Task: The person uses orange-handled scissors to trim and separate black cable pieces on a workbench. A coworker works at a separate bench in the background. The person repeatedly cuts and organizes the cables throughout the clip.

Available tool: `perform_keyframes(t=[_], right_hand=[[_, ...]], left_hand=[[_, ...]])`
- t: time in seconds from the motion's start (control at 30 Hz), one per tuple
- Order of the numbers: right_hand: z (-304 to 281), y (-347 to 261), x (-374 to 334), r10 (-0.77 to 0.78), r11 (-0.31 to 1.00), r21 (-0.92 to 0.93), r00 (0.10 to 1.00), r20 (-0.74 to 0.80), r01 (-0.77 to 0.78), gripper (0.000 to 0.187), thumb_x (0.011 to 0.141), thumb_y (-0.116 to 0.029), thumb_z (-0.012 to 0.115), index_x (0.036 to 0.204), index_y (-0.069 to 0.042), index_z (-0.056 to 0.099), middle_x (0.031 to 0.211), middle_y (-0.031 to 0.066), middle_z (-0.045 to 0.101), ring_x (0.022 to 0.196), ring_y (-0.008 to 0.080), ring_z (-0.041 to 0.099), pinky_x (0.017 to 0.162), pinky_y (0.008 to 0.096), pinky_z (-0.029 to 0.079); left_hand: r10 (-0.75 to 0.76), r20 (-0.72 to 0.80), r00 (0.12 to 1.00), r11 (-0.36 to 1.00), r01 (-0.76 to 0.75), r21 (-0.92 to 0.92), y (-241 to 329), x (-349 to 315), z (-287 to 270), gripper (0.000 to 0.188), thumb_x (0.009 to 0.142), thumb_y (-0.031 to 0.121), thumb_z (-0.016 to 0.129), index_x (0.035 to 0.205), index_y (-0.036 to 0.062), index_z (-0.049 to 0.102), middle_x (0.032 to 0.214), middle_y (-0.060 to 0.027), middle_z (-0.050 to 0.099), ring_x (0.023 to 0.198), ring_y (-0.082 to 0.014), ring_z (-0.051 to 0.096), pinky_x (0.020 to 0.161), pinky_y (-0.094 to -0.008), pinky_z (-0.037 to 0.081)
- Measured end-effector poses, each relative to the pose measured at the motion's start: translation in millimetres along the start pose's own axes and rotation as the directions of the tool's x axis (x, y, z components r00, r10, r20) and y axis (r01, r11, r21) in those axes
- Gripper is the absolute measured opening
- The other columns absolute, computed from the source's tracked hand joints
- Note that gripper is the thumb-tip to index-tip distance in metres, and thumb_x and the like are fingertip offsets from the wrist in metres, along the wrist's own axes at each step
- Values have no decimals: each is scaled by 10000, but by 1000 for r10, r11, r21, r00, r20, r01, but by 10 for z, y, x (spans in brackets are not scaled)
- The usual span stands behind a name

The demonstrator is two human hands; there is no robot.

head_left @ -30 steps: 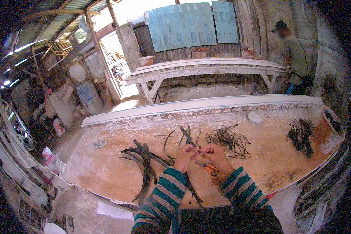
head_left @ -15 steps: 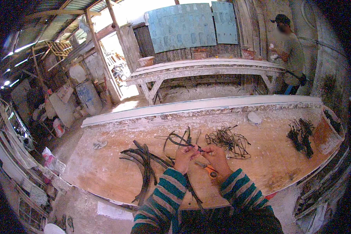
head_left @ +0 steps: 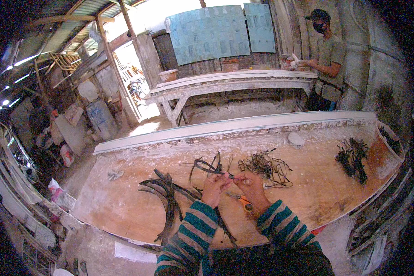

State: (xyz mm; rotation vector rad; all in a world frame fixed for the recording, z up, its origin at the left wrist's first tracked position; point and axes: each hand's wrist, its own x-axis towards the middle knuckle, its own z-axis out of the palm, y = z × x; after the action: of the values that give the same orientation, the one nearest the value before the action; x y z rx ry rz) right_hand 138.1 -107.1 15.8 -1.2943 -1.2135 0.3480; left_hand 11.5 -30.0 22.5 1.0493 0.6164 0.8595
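Clearly, the two hands meet over the middle of the table (head_left: 117, 209), fingertips nearly touching. The left hand (head_left: 214, 189) pinches a black strip (head_left: 214, 170) between thumb and finger, and the right hand (head_left: 253, 189) has its thumb and finger drawn tight together just beside it. The spot between them is small and dark, so I cannot tell for sure whether the right fingertips grip the strip itself or some thin cord on it. Such a close pinch from both sides probably gives fine control over a short length, while the rest of the strip loops away beyond the left fingers, clear of them.

Scissors (head_left: 246, 203) lie just left of the right hand, orange handles toward its wrist, likely placed there for easy reach. A pile of strips (head_left: 170, 198) lies to the left of the left hand, and a tangle of cord (head_left: 266, 169) sits beyond the right hand, perhaps sorted by side to suit each. Dark bundles (head_left: 353, 160) rest farther right, near the pot (head_left: 384, 161), seemingly kept apart from the loose pieces.
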Motion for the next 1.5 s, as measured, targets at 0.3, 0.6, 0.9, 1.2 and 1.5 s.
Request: perform_keyframes(t=[0.3,0.6,0.9,1.2,1.5], right_hand=[[0,17,3,27,999,18,1000,-3,-27,122,750,-89,638,837,-5,641,790,86,650,717,170,612,663,305,479],[0,21,9,17,999,-39,1000,15,-16,77,758,-89,628,797,-23,622,772,86,635,721,160,596,678,300,472],[-21,-132,-4,264,846,407,934,239,-343,32,792,-74,589,794,-45,576,781,10,579,759,108,530,702,259,439],[-61,-27,-6,187,865,411,944,272,-290,65,807,-124,549,815,-61,563,770,-2,545,756,104,496,716,232,399],[-61,4,52,261,803,475,929,264,-361,90,792,-107,584,812,-20,595,791,46,599,779,153,563,731,283,440]], left_hand=[[-27,-14,1000,999,26,-46,52,-50,12,169,792,205,646,867,62,594,806,-18,609,776,-133,606,653,-241,489],[-5,52,999,996,9,-87,1,-24,-28,145,823,167,603,904,47,595,889,-52,621,785,-126,592,683,-245,490],[-9,163,987,997,20,-70,-99,71,-110,111,829,136,589,892,44,581,902,-69,622,803,-137,598,694,-245,503],[39,158,987,995,-23,-102,-56,4,-88,73,813,87,599,832,78,530,823,-38,608,728,-128,602,598,-207,505],[12,182,983,997,3,-82,-19,0,-71,92,811,75,599,815,89,508,787,-21,595,695,-118,591,611,-223,492]])
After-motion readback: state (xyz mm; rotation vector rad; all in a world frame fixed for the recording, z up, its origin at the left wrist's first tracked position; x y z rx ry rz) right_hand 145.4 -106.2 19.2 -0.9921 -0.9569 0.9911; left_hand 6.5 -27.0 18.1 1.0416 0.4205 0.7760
